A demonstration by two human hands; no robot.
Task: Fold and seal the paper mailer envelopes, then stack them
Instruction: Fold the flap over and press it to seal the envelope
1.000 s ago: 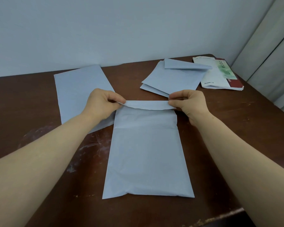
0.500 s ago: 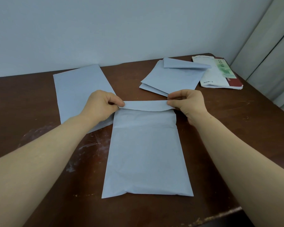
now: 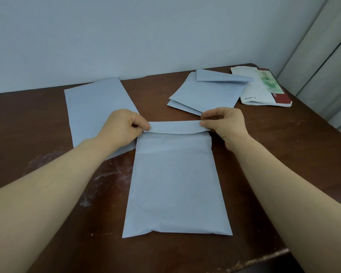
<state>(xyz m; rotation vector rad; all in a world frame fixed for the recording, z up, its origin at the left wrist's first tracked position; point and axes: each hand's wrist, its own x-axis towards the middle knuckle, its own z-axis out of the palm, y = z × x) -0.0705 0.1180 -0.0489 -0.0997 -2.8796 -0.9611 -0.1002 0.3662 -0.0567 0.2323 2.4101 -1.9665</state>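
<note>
Through the head camera, the envelope (image 3: 175, 184) you are working on lies flat on the bench (image 3: 283, 154) straight ahead of you, closed end toward you. Your left hand (image 3: 124, 127) pinches the left end of its flap (image 3: 175, 127) and your right hand (image 3: 224, 125) pinches the right end. The fingers (image 3: 207, 117) of both are curled onto the paper. The flap is bent over the mouth, not pressed flat.

A spare envelope (image 3: 95, 107) lies unfolded on your left, its near part hidden under your left hand and wrist. Just past your right hand sits a pile of folded envelopes (image 3: 207, 95), the top one's flap lifting loose. Behind that pile, in the far right corner, lie printed papers (image 3: 264, 89) in white, green and dark red; the loose flap reaches over their edge.

The bench is dark brown wood, smeared whitish beside your left forearm and chipped along the near edge. A pale wall (image 3: 146, 36) stands behind it, and a curtain (image 3: 323, 56) hangs on your right.
</note>
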